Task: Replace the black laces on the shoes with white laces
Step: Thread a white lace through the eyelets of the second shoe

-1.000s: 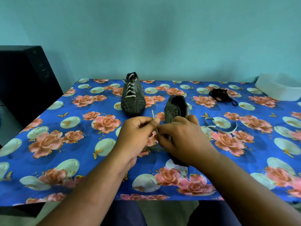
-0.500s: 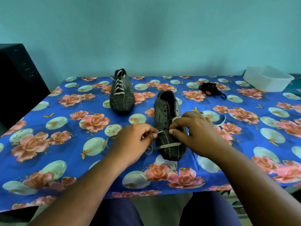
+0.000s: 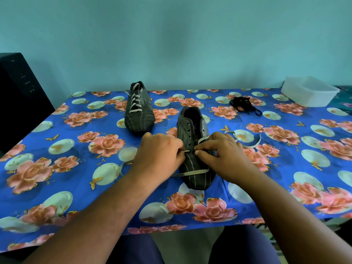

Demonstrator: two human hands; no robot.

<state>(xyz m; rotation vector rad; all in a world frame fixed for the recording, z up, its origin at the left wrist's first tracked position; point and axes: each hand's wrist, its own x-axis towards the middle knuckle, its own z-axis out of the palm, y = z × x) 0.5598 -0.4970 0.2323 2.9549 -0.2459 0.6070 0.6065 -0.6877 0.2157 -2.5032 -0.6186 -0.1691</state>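
The near striped shoe (image 3: pixel 194 149) lies toe toward the table's near edge, on the floral tablecloth (image 3: pixel 285 168), with open cloth to its left and right. The left hand (image 3: pixel 160 155) and right hand (image 3: pixel 222 157), knuckles up, each pinch the white lace (image 3: pixel 192 172) over the eyelets. The far shoe (image 3: pixel 139 111), white-laced, sits left. The removed black laces (image 3: pixel 244 105) lie bunched near a white plastic tub (image 3: pixel 308 94) far right.

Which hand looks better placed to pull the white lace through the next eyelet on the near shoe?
Probably the left hand: it pinches the white lace tip at the left eyelet row of the near shoe. The right hand pinches the lace on the right side, steadying it.
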